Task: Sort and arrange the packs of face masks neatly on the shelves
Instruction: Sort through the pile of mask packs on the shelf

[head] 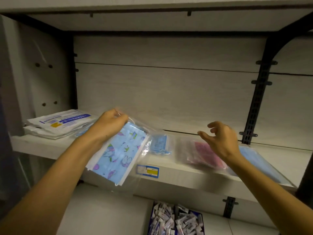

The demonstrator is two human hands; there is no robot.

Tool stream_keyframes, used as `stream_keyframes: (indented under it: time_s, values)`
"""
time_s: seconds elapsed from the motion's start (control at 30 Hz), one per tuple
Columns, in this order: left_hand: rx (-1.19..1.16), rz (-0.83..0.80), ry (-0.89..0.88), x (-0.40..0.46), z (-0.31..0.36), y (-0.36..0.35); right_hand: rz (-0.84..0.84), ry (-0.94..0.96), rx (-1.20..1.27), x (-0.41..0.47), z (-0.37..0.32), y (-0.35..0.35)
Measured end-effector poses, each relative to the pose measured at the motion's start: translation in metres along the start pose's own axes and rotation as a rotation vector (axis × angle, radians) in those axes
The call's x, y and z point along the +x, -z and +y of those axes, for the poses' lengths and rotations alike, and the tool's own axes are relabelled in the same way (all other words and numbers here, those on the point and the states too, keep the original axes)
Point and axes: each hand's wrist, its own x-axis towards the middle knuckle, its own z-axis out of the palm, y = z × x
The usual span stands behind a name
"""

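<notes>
Pale wood-grain shelf (169, 173) in a retail unit, black slotted upright (254, 107) at right, pale back panel behind. Blue-and-yellow price label (147, 170) on the shelf's front edge.

Left hand (110, 123) pinches the top edge of a clear plastic pack of light-blue cartoon-print face masks (118, 155). Pack hangs tilted, its lower end dropping in front of the shelf edge, not resting flat.

Right hand (220, 138) open, fingers loosely curled, holding nothing, hovering over a clear bag of pink masks (205, 155) lying flat on the shelf.

Also on the shelf:
- stack of white flat packets with blue printed labels (59, 124), far left
- small clear pack of plain blue masks (159, 144), just right of the held pack
- clear pack of plain light-blue masks (257, 161), far right, partly behind the right wrist, overhanging the front edge

Lower level: dark blue box of small white sachets (176, 219).
</notes>
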Motion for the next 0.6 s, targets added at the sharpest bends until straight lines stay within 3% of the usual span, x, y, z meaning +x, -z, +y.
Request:
stream_keyframes:
  time_s: [0.27, 0.47, 0.6]
  values:
    - [0.015, 0.101, 0.086, -0.002, -0.006, 0.043, -0.088, 0.186, 0.123, -0.005, -0.05, -0.035]
    - [0.168, 0.211, 0.05, 0.011, -0.028, 0.067, -0.152, 0.22, 0.165, -0.005, -0.075, -0.062]
    - [0.131, 0.234, 0.028, 0.04, -0.041, 0.084, -0.131, 0.233, 0.165, 0.008, -0.093, -0.076]
